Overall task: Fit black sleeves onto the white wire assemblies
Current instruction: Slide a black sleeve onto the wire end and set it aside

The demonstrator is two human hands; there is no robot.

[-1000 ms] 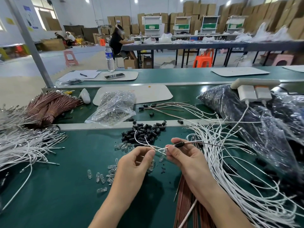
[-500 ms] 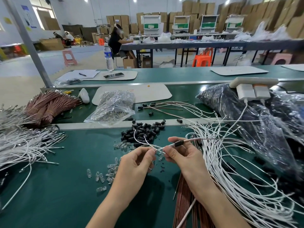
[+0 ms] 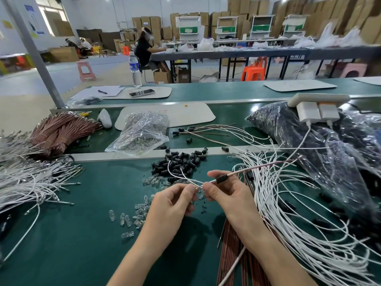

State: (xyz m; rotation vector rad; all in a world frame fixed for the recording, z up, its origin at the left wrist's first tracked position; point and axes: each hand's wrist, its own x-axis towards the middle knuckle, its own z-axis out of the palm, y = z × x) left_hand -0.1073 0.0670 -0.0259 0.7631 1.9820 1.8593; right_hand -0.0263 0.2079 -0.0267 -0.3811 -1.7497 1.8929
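- We see both hands raised just above the green bench [image 3: 72, 234], meeting at one wire assembly [image 3: 247, 170] near the middle of the view.
- The left hand [image 3: 173, 203] has its fingers curled, and thumb and forefinger pinch the assembly's end, where a small clear part shows. We cannot tell exactly what that part is.
- The right hand [image 3: 228, 195] pinches the same assembly just beside the left fingertips, with the other fingers curled under.
- A black sleeve [image 3: 222, 179] is threaded on the assembly, right beside the right forefinger and clear of the bench.
- Past the sleeve, the wire runs up and to the right over the loose white wires [image 3: 288, 223] spread on that side of the bench.
- A thin white strand loops away from the pinch, over the pile of black sleeves [image 3: 179, 162] that lies beyond the hands.
- Small clear bulbs [image 3: 132, 217] are scattered left of the left wrist.
- Copper-coloured wires [image 3: 231, 244] lie under the right forearm.
- More white wires [image 3: 24, 182] are heaped at the far left, with a copper bundle [image 3: 59, 133] behind them.
- A clear plastic bag [image 3: 142, 133] sits beyond the sleeve pile, and a dark plastic bag [image 3: 309, 145] at right.
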